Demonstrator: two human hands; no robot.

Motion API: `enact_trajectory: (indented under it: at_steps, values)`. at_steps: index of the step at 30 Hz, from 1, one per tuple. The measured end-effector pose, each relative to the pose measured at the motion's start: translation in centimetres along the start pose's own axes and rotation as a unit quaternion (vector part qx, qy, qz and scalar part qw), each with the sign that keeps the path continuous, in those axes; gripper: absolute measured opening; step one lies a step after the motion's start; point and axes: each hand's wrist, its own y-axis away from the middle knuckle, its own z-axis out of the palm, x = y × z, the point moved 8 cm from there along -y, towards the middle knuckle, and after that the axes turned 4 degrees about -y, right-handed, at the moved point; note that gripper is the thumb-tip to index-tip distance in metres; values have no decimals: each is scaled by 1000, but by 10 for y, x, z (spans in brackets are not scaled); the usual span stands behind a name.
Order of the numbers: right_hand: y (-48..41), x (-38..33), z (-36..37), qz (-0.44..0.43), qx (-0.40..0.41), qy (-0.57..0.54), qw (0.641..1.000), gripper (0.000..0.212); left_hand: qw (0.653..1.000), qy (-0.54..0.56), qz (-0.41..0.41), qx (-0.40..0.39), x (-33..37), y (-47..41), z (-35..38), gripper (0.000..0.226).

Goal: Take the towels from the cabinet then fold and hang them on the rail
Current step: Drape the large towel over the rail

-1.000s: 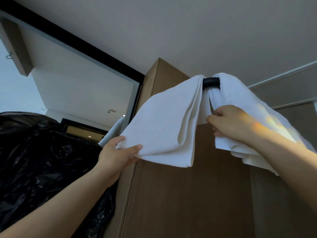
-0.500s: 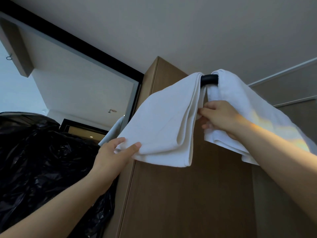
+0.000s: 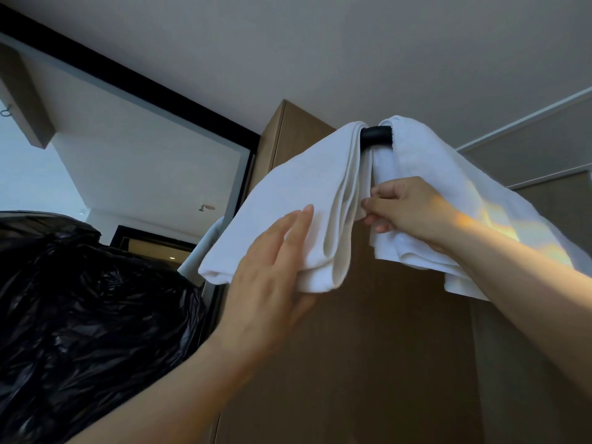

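Note:
Two folded white towels hang over a black rail (image 3: 375, 135) high up, of which only a short stretch shows between them. My left hand (image 3: 272, 261) lies flat with straight fingers against the front of the left towel (image 3: 294, 200), near its lower end. My right hand (image 3: 407, 208) pinches the inner edge of the left towel's hanging folds, in the gap between the two. The right towel (image 3: 448, 193) drapes behind my right hand and forearm.
A brown wooden cabinet (image 3: 368, 347) rises behind the towels up to the ceiling. A large black plastic bag (image 3: 80, 309) fills the lower left. A black-framed mirror or glass panel (image 3: 153, 161) stands left of the cabinet.
My left hand let go of the left towel's lower corner and moved right, now lying flat on its front. My right hand shifted left to the left towel's edge.

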Motion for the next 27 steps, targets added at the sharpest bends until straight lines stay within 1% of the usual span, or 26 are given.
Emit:
enact_trajectory:
  at_steps: [1, 3, 6, 10, 11, 15, 20, 23, 25, 27]
  values:
    - [1, 0, 0, -6, 2, 4, 1000, 11, 1000, -6, 15, 7, -1, 0, -3, 70]
    - [2, 1, -1, -14, 10, 4, 1000, 16, 999, -21, 37, 14, -2, 0, -10, 52]
    - [5, 1, 0, -22, 13, 4, 1000, 15, 998, -38, 34, 30, -4, -4, -19, 35]
    - [16, -1, 0, -31, 15, 12, 999, 8, 998, -16, 7, 60, -13, -11, -34, 10]
    - [19, 0, -1, -28, 18, 18, 999, 12, 998, -14, 2, 67, -14, -13, -38, 6]
    - [30, -2, 3, -14, 12, 46, 999, 20, 998, -20, -9, 57, -12, -26, -39, 10]
    - [50, -3, 4, -39, 15, 51, 998, 33, 999, -26, -24, 37, -5, -43, -29, 12]
    - [53, 1, 1, -20, 9, 31, 999, 29, 998, -15, -33, 43, -4, -47, -23, 13]
    - [49, 4, 2, 1, 11, 23, 1000, 21, 998, -22, -24, 51, 0, -48, -21, 19]
    - [45, 8, 4, 12, 28, 14, 999, 19, 998, -32, -7, 54, 2, -46, -21, 24]
